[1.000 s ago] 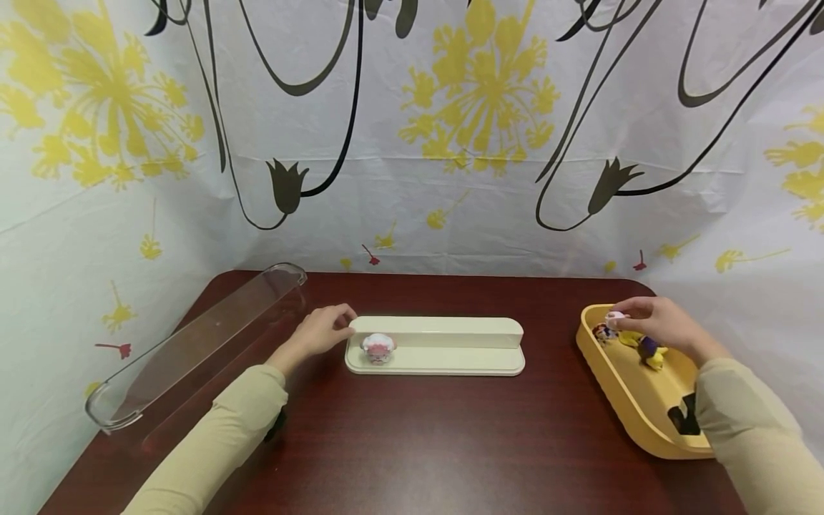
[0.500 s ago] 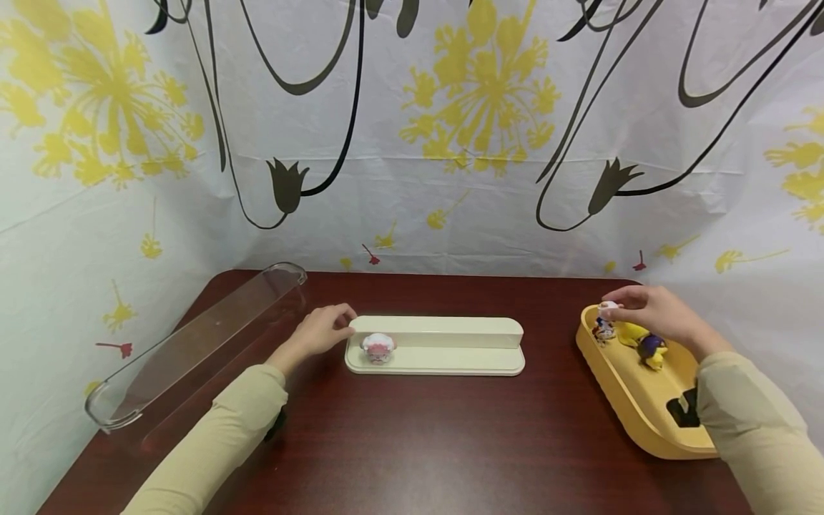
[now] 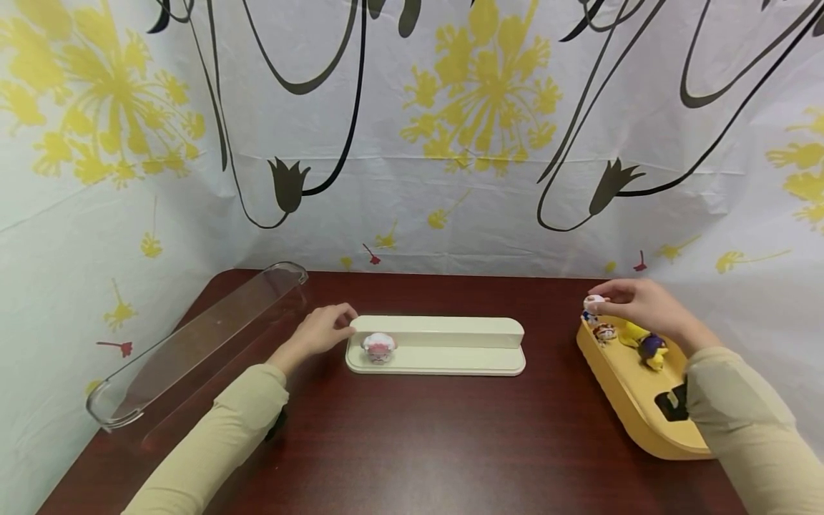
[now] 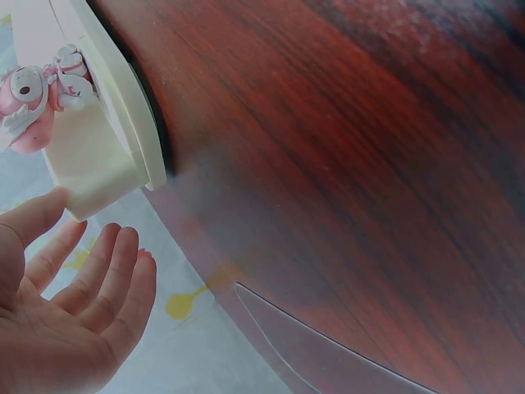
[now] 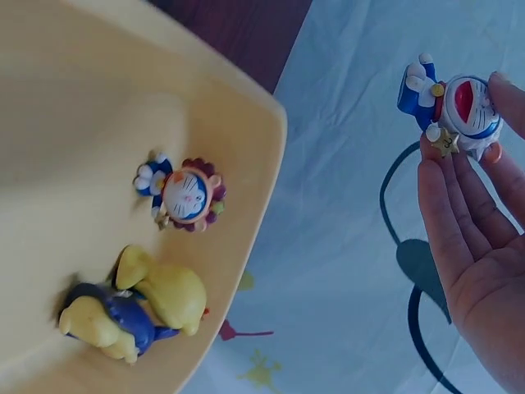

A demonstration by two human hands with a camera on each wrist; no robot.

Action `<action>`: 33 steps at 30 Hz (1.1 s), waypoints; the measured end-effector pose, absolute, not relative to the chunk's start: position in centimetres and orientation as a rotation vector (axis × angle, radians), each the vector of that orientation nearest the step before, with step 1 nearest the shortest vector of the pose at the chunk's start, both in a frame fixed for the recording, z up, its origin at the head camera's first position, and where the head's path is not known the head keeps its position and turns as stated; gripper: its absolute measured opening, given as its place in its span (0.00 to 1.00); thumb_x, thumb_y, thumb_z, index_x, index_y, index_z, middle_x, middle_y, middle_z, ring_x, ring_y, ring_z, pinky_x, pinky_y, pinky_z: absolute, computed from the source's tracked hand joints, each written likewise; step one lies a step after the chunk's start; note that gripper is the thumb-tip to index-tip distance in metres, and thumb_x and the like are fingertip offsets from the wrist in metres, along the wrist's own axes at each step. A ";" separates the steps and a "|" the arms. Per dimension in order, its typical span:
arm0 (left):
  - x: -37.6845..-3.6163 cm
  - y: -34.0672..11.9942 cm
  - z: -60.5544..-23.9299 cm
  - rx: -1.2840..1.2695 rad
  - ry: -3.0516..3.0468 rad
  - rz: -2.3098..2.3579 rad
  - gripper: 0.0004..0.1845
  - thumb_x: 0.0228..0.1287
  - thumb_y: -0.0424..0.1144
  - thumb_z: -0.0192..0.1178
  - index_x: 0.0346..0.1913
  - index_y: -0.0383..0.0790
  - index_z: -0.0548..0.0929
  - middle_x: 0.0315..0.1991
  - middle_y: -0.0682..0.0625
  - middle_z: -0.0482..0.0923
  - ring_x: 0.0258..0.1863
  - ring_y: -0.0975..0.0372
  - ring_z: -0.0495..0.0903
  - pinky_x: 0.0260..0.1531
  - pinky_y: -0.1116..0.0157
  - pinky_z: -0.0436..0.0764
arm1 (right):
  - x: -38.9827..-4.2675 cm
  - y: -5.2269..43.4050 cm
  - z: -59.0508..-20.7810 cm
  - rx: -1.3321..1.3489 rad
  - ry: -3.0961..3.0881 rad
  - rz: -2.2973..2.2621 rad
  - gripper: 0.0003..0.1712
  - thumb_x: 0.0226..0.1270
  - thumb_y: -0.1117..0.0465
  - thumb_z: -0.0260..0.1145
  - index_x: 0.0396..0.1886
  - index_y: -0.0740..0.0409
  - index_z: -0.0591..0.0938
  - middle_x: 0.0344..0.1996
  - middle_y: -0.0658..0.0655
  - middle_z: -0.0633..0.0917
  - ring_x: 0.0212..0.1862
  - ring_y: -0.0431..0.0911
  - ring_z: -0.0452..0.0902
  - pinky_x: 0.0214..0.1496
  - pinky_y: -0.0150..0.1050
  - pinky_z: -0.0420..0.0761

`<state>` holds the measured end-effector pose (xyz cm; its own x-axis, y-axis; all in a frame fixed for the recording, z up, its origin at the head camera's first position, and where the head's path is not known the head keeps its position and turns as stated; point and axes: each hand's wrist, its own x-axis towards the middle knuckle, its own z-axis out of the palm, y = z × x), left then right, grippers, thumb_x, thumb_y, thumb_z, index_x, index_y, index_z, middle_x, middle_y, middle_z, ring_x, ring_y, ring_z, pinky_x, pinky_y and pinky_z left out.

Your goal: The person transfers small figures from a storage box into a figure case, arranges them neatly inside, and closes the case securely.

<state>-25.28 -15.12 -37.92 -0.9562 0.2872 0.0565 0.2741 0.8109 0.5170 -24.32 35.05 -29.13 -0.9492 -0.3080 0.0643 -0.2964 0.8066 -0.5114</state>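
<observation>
Dark wood table point(image 3: 412, 443) w/ a flowered curtain point(image 3: 450, 143) behind. I'm seeing a clear lid point(image 3: 193, 343) lying far left. Left hand point(image 3: 320, 330) is resting by the cream stand's point(image 3: 450, 347) left end, fingers relaxed and loosely spread, gripping nothing; thumb is just at the stand's corner. A pink sheep toy point(image 3: 378, 347) is sitting on the stand's left part. Right hand point(image 3: 637, 306) is pinching a blue cat toy point(image 5: 451, 107) in its fingertips, raised above the yellow tray's point(image 3: 618, 379) far end. Inside the tray I'm seeing a lion-mane toy point(image 5: 187, 195) and a yellow duck toy point(image 5: 135, 308).
</observation>
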 end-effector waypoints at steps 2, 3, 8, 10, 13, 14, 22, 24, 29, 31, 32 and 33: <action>-25.3 -15.1 -37.9 0.468 2.969 0.843 0.11 0.58 0.39 0.58 0.44 0.41 0.76 0.36 0.48 0.77 0.37 0.56 0.75 0.34 0.56 0.72 | -24.4 34.7 -29.1 -0.499 2.968 -0.829 0.22 0.58 0.48 0.61 0.46 0.58 0.78 0.33 0.52 0.83 0.36 0.42 0.78 0.37 0.36 0.71; -25.3 -15.1 -37.9 0.469 2.969 0.844 0.11 0.58 0.39 0.58 0.44 0.41 0.76 0.36 0.48 0.77 0.37 0.56 0.75 0.34 0.56 0.72 | -24.4 34.5 -29.1 -0.499 2.967 -0.832 0.22 0.58 0.48 0.61 0.46 0.58 0.78 0.33 0.52 0.83 0.36 0.43 0.78 0.37 0.36 0.71; -25.3 -15.1 -38.0 0.471 2.963 0.850 0.12 0.58 0.39 0.58 0.44 0.40 0.76 0.36 0.48 0.77 0.38 0.56 0.75 0.34 0.56 0.72 | -24.5 33.5 -29.1 -0.490 2.950 -0.866 0.22 0.57 0.47 0.61 0.45 0.58 0.78 0.32 0.52 0.83 0.37 0.46 0.78 0.37 0.38 0.72; -25.3 -15.1 -38.0 0.477 2.963 0.851 0.12 0.58 0.39 0.58 0.45 0.40 0.76 0.36 0.48 0.77 0.38 0.56 0.75 0.34 0.56 0.72 | -24.5 33.1 -29.1 -0.485 2.946 -0.870 0.23 0.57 0.46 0.61 0.45 0.57 0.78 0.31 0.52 0.83 0.37 0.46 0.78 0.36 0.39 0.72; -25.3 -15.1 -37.9 0.475 2.962 0.852 0.13 0.57 0.38 0.58 0.45 0.40 0.76 0.36 0.48 0.77 0.37 0.56 0.75 0.33 0.56 0.72 | -24.7 32.5 -29.1 -0.517 2.950 -0.857 0.23 0.57 0.47 0.61 0.45 0.58 0.78 0.32 0.52 0.83 0.36 0.46 0.77 0.36 0.41 0.72; -25.3 -15.1 -37.9 0.472 2.961 0.852 0.13 0.57 0.38 0.58 0.45 0.40 0.76 0.36 0.48 0.77 0.37 0.56 0.75 0.33 0.56 0.72 | -24.7 32.3 -29.1 -0.527 2.951 -0.856 0.22 0.57 0.47 0.61 0.45 0.58 0.79 0.31 0.51 0.83 0.36 0.46 0.77 0.36 0.41 0.72; -25.3 -15.2 -38.0 0.476 2.963 0.851 0.13 0.58 0.38 0.58 0.45 0.40 0.76 0.37 0.48 0.77 0.38 0.56 0.75 0.34 0.56 0.72 | -25.1 30.3 -29.3 -0.611 2.947 -0.878 0.20 0.57 0.48 0.62 0.43 0.57 0.79 0.29 0.50 0.82 0.35 0.43 0.77 0.36 0.41 0.71; -25.3 -15.2 -38.0 0.479 2.963 0.847 0.13 0.58 0.38 0.58 0.45 0.40 0.76 0.37 0.48 0.77 0.38 0.56 0.75 0.33 0.56 0.72 | -25.2 29.8 -29.4 -0.625 2.947 -0.878 0.19 0.57 0.48 0.62 0.42 0.56 0.79 0.29 0.50 0.82 0.35 0.43 0.77 0.36 0.41 0.71; -25.3 -15.2 -37.9 0.474 2.964 0.843 0.13 0.58 0.38 0.58 0.45 0.39 0.76 0.37 0.48 0.77 0.38 0.55 0.75 0.34 0.56 0.72 | -25.3 28.7 -29.6 -0.656 2.937 -0.903 0.19 0.56 0.48 0.63 0.42 0.56 0.80 0.29 0.49 0.82 0.34 0.43 0.77 0.37 0.41 0.72; -25.2 -15.1 -37.9 0.472 2.963 0.847 0.13 0.58 0.38 0.58 0.45 0.40 0.76 0.37 0.48 0.77 0.38 0.55 0.75 0.34 0.56 0.72 | -25.3 28.3 -29.7 -0.666 2.926 -0.919 0.19 0.56 0.49 0.63 0.41 0.57 0.80 0.29 0.49 0.82 0.34 0.43 0.78 0.37 0.41 0.72; -25.2 -15.1 -37.9 0.470 2.963 0.848 0.12 0.58 0.38 0.58 0.45 0.40 0.76 0.37 0.48 0.77 0.38 0.55 0.75 0.34 0.56 0.72 | -25.3 28.1 -29.7 -0.670 2.920 -0.928 0.19 0.56 0.49 0.63 0.41 0.57 0.80 0.29 0.50 0.82 0.34 0.43 0.77 0.37 0.41 0.72; -25.2 -15.1 -37.8 0.475 2.963 0.851 0.12 0.57 0.38 0.58 0.45 0.40 0.76 0.37 0.47 0.77 0.38 0.55 0.75 0.34 0.56 0.72 | -25.3 27.9 -29.7 -0.669 2.913 -0.934 0.19 0.56 0.48 0.63 0.41 0.57 0.80 0.29 0.50 0.82 0.34 0.43 0.77 0.38 0.42 0.72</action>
